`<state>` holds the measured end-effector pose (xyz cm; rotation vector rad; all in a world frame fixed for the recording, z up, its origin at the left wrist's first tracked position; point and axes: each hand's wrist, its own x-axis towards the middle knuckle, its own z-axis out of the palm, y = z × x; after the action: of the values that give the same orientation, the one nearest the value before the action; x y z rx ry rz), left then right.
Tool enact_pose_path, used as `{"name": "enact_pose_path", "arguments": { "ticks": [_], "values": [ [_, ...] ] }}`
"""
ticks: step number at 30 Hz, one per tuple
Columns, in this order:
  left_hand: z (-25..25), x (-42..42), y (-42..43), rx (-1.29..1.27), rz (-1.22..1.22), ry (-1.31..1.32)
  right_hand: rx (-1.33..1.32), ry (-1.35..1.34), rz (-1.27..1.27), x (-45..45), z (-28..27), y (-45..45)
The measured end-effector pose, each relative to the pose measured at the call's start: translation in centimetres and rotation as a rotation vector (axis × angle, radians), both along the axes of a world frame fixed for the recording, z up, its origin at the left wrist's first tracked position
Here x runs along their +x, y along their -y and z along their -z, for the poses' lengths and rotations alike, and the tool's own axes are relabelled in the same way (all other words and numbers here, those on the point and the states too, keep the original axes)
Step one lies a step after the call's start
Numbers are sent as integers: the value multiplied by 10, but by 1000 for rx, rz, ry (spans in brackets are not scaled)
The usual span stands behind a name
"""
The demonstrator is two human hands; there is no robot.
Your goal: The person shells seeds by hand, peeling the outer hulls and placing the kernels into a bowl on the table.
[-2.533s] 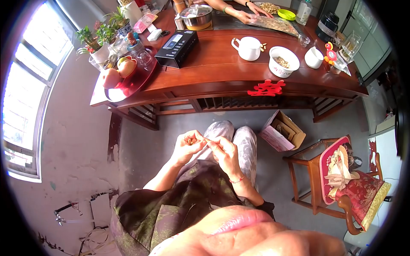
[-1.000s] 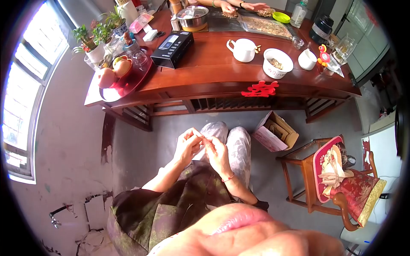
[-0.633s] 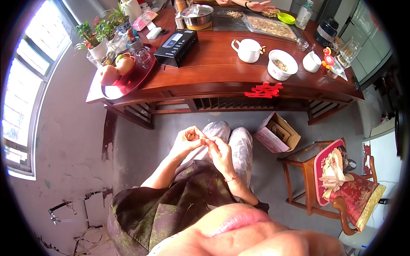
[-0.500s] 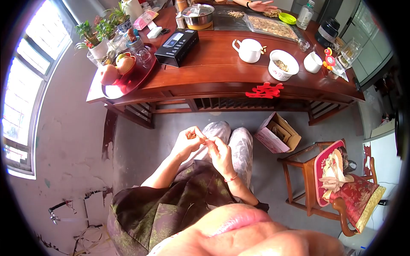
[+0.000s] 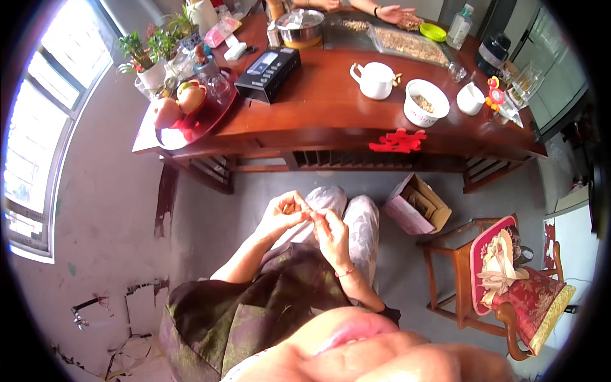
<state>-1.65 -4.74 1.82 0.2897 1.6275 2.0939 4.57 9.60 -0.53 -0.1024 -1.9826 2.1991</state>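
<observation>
Above my lap, my left hand [image 5: 284, 214] and my right hand [image 5: 330, 230] meet at the fingertips. Small brownish pieces [image 5: 289, 208] rest in the curled fingers of my left hand. Both hands pinch around something too small to make out. Beyond them on the wooden table [image 5: 312, 114] stand a white bowl [image 5: 425, 104] with small pieces inside, a white lidded cup [image 5: 375, 81] with a few pieces beside its right side, and a small white pitcher [image 5: 470, 99].
A co-worker's hand [image 5: 396, 14] is open near a clear bag of pieces [image 5: 410, 46] and a green bowl [image 5: 433, 32]. A black box [image 5: 268, 74] and a red fruit tray [image 5: 216, 118] stand left. An open carton [image 5: 418, 204] and a chair [image 5: 464, 274] are right.
My hands stay joined at the fingertips, with small finger movements. The co-worker's hands have moved off the clear bag, which now lies flat. The view has shifted slightly.
</observation>
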Motion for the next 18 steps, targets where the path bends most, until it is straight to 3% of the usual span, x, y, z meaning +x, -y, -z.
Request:
{"name": "enact_pose_path", "arguments": {
  "ticks": [6, 15, 18],
  "values": [
    [5, -1, 8, -96, 53, 10, -14, 47, -66, 3, -10, -4],
    [0, 5, -3, 28, -26, -19, -130, 73, -109, 1, -5, -3],
    [9, 6, -3, 57, -54, 79, -167, 86, -112, 1, -4, -4]
  ]
}}
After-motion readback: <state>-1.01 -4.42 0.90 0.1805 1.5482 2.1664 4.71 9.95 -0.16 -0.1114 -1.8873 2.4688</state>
